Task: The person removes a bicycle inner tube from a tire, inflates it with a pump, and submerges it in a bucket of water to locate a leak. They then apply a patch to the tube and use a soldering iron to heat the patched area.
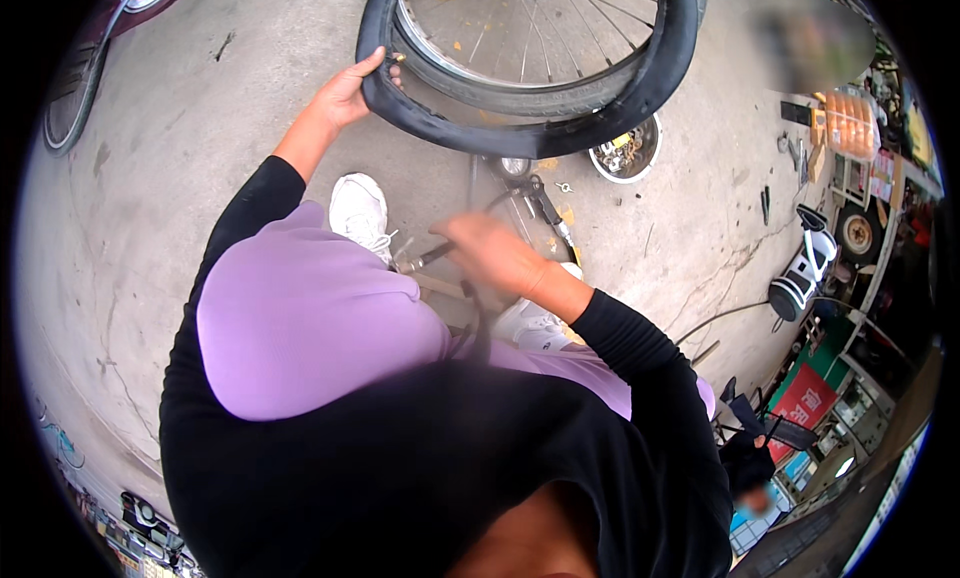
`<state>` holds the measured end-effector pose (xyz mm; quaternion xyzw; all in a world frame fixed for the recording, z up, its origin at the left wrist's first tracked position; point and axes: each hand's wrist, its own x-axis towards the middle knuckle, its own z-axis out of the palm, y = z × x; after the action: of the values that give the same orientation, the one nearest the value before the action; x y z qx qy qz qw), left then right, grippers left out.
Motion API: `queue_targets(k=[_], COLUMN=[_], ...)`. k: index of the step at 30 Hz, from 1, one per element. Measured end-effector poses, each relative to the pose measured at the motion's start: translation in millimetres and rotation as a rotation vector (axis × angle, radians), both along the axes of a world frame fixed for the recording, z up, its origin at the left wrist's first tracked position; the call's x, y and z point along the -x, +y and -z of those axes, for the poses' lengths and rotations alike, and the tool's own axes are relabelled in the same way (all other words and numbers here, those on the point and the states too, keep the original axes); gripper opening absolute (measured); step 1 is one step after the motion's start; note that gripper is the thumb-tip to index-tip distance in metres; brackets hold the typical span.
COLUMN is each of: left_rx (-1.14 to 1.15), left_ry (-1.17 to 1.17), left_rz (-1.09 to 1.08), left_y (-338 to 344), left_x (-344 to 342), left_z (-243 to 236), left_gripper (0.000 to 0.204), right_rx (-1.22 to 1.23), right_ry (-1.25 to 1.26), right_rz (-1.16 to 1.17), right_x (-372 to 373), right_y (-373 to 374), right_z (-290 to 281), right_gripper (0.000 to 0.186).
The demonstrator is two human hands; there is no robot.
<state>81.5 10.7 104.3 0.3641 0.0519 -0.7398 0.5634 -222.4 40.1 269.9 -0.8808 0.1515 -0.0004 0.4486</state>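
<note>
My left hand (350,90) is closed around the left side of a black inner tube (480,136), its thumb pressed on the rubber. The tube looks rounded, with air in it, and hangs as a loop in front of a spoked bicycle wheel (510,100) with its tyre on. Smeared by motion, my right hand (495,250) hovers above the ground between my white shoes. Close to it is a dark rod-like tool (430,258), and a dark blurred strip hangs below. Whether the hand grips either cannot be made out.
A white bowl of small metal parts (655,163) stands right of the tube. Beside it lies a black and silver tool (545,210). Farther right are a white-and-black device (805,268), a small wheel (858,233) and crowded shelving. Another bicycle wheel (75,128) is at far left.
</note>
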Motion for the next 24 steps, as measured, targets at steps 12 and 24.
queue_targets(k=[12, 24], left_rx=[0.202, 0.22], left_ry=[-0.37, -0.531], left_rz=[0.044, 0.049], left_y=[5, 2], left_x=[2, -16], left_z=[-29, -32], left_gripper=[0.029, 0.032], right_rx=[-0.267, -0.54], right_ry=[0.072, 0.27], right_rz=[0.587, 0.606], right_x=[-114, -130], right_y=[-76, -102], right_z=[33, 48], right_gripper=[0.047, 0.028])
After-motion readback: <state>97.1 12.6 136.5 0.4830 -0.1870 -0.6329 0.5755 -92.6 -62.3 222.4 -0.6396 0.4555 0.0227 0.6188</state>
